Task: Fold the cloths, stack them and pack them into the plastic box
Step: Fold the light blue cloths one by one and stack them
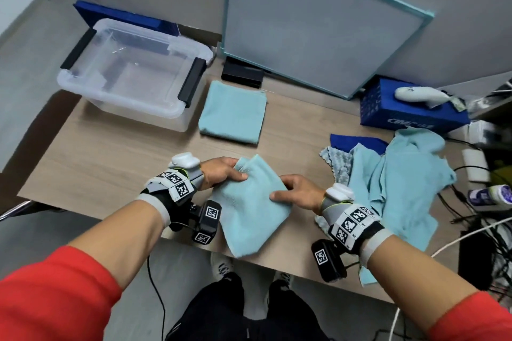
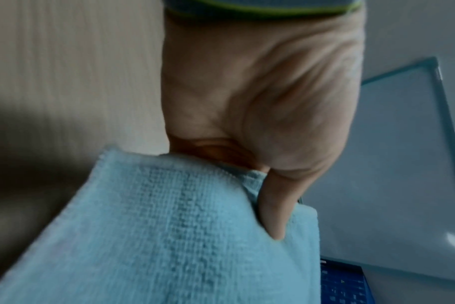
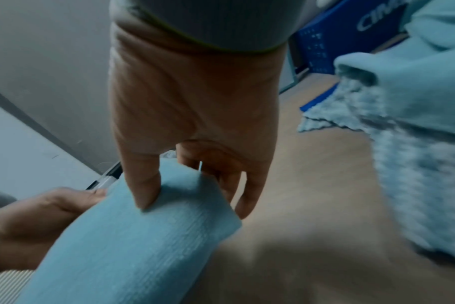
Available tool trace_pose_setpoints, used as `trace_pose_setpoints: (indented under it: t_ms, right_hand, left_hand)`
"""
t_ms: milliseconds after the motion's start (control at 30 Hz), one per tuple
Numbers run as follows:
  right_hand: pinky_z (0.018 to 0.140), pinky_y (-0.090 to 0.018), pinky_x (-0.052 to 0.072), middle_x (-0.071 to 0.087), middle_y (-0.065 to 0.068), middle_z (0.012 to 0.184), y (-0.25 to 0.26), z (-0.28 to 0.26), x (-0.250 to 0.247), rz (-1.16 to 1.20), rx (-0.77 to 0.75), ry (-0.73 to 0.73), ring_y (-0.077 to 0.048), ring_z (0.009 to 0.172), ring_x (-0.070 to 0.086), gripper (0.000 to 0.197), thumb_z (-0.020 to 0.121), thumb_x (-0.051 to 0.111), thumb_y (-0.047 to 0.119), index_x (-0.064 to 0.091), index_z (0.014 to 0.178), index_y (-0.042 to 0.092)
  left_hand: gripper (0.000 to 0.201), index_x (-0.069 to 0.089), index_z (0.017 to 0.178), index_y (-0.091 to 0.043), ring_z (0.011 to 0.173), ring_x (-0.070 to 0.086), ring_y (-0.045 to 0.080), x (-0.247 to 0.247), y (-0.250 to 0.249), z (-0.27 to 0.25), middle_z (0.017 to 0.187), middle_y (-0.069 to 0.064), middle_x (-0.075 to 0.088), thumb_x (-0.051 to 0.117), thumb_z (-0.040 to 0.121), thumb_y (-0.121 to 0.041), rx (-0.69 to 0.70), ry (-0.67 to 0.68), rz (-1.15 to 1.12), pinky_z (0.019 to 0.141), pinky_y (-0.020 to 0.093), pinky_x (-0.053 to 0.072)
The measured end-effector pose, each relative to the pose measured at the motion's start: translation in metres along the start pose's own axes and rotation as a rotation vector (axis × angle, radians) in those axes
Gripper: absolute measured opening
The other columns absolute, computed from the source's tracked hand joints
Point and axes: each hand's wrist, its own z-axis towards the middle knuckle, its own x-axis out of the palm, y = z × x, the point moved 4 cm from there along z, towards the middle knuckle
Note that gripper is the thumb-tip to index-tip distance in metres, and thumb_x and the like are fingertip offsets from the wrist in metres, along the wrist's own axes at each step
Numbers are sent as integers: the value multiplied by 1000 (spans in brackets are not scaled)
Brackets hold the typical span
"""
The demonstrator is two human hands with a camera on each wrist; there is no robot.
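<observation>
A light blue cloth lies folded near the table's front edge, its lower corner hanging over. My left hand pinches its upper left corner, thumb on top in the left wrist view. My right hand pinches the right corner, thumb pressed on the cloth. A folded light blue cloth lies flat farther back. The clear plastic box with black latches stands open at the back left. A loose pile of cloths, light blue, patterned and dark blue, sits to the right.
A framed white board leans against the wall behind. A blue carton with a white device on it stands at the back right. Cables and a power strip crowd the right edge. A small black box lies under the board.
</observation>
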Motion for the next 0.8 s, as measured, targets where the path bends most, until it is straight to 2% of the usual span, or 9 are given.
trace_pose_setpoints:
  t_ms: [67,233,333,433,500,567,600,700,800]
  right_hand:
    - [78,-23,55,73,0,95,-10,-2,-3,65,8,-49,-10,82,67,24,85,71,7,69,109,7]
    - [87,-27,54,74,2,95,-15,-7,-2,187,-17,-84,-9,88,68,16,85,72,10,73,100,16]
    - [80,-26,52,73,1,89,-14,-11,-6,210,-25,-132,-10,82,66,13,84,73,14,73,97,11]
    - [72,-32,47,69,-6,84,-24,-8,-17,185,-20,-325,-17,77,60,28,79,76,24,70,95,2]
    - [67,-34,46,68,-7,78,-36,-5,-23,149,13,-465,-17,72,59,23,79,76,26,70,88,5]
    - [70,-40,52,72,-9,80,-53,2,-21,37,110,-493,-22,72,64,26,77,75,33,71,85,9]
    - [74,-40,54,73,-9,84,-62,6,-20,-23,167,-468,-25,77,67,25,77,73,34,71,86,11]
    - [73,-32,52,70,-3,84,-73,6,-19,-158,279,-433,-25,80,65,21,79,71,29,71,89,10]
    - [71,-31,51,71,-3,86,-66,3,-27,-301,281,-493,-24,82,66,23,78,67,36,70,84,14]
  left_hand:
    - [19,65,99,-7,70,71,13,8,-4,7,80,0,75,51,92,5,-50,48,32,68,24,57]
    - [23,66,98,-10,69,71,12,21,-7,13,80,-1,75,49,93,4,-127,125,56,68,25,58]
    - [22,65,101,-10,71,71,14,25,-16,15,82,1,75,49,94,3,-134,132,65,71,27,58]
    - [21,64,111,-10,81,70,20,19,-25,19,96,7,73,54,93,-5,-148,132,-2,75,31,58]
    - [10,64,100,-13,68,67,17,14,-27,20,88,8,70,58,93,-17,-219,112,96,60,26,56]
    - [7,63,90,-16,50,56,11,4,-17,22,77,8,63,65,89,-22,-294,21,348,42,14,40]
    - [11,64,91,-16,47,53,10,-3,-9,27,77,9,62,71,84,-21,-301,-64,444,40,13,35]
    - [34,64,91,-18,65,59,17,-32,12,36,84,9,68,85,64,-16,-246,-439,498,60,20,45]
    - [29,65,79,-22,78,65,20,-42,18,32,87,1,72,83,56,-23,-179,-617,481,73,25,49]
